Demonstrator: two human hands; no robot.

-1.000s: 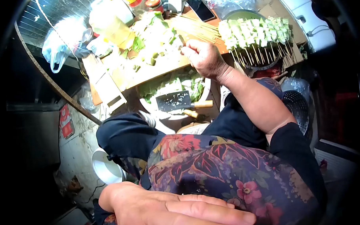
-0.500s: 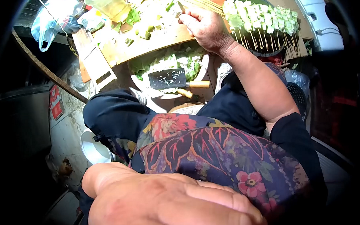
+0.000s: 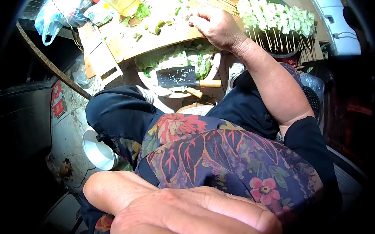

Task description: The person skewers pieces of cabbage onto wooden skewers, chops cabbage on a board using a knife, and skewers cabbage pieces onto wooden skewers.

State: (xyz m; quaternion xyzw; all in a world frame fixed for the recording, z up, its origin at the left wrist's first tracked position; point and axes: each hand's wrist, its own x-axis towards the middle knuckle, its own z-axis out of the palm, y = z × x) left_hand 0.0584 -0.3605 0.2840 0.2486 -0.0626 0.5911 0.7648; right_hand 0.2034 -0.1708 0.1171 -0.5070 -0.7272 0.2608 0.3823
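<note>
My right hand (image 3: 219, 28) rests over the front edge of the wooden board (image 3: 131, 51), its fingers curled together; what they hold, if anything, is too small to make out. Cut green pieces (image 3: 154, 30) lie to its left, and bare wooden sticks (image 3: 214, 1) lie just behind it. To its right stand many skewers threaded with pale green pieces (image 3: 275, 17), their sticks pointing down. Very near the camera, my left hand (image 3: 191, 216) shows its back in front of the floral apron (image 3: 213, 157). Its fingertips are out of frame or hidden.
Below the board, a cleaver (image 3: 176, 77) lies across a white basin (image 3: 216, 68) of chopped greens, with another wooden handle (image 3: 194, 92) beside it. A wooden slicer (image 3: 100, 58) leans at the left. A white bucket (image 3: 98, 150) stands on the floor. A blue plastic bag (image 3: 48, 23) hangs upper left.
The view has tilted down, so the board and skewers sit higher in the frame. My left hand has shifted slightly and its fingers are less visible. My right hand stays at the board's edge.
</note>
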